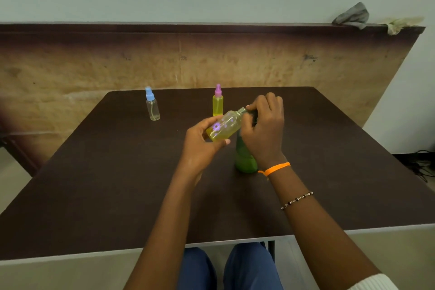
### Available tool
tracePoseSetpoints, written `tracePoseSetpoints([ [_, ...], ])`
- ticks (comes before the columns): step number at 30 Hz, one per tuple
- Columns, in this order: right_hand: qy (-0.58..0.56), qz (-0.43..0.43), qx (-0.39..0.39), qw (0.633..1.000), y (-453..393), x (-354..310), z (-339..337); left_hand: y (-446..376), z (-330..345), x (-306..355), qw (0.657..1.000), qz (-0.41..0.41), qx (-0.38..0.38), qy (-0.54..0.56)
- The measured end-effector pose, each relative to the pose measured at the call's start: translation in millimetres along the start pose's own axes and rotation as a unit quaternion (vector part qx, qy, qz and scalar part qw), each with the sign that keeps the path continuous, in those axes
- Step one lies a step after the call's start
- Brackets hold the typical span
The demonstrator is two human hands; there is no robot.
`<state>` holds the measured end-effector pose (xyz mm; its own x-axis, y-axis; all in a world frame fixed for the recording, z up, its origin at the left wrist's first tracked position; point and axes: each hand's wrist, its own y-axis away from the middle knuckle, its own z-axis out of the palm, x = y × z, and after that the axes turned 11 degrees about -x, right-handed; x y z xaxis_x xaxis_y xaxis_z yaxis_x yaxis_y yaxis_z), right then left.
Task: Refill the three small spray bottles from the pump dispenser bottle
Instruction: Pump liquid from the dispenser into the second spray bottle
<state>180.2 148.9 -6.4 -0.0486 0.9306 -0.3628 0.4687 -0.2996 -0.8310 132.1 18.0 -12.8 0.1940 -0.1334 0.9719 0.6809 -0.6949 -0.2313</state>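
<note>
Both hands are gripping: the left hand (203, 141) is holding a tilted, uncapped flowered clear plastic spray bottle (224, 127); the right hand (264, 128) is curling over the mostly hidden green pump dispenser bottle (246, 160) just below.

no legible txt, labels or nos.

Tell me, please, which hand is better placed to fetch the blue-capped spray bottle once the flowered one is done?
Probably the left hand. The blue-capped bottle stands to the far left, on that hand's side. The right hand sits over the green dispenser bottle at the flowered bottle neck and would have to cross over.
</note>
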Motion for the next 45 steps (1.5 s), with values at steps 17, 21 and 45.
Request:
tracePoseSetpoints([
  [17, 0.002, -0.011, 0.021, 1.0, -3, 4, 6, 1, 4, 3, 1.0, -0.006, -0.003, -0.003],
  [21, 0.011, -0.01, 0.034, 0.999, 4, 8, 12, 2, 5, 4, 1.0, -0.014, 0.006, -0.003],
  [45, -0.003, -0.006, 0.021, 1.0, 3, 5, 4, -4, 3, 2, 1.0, -0.003, 0.003, -0.01],
])
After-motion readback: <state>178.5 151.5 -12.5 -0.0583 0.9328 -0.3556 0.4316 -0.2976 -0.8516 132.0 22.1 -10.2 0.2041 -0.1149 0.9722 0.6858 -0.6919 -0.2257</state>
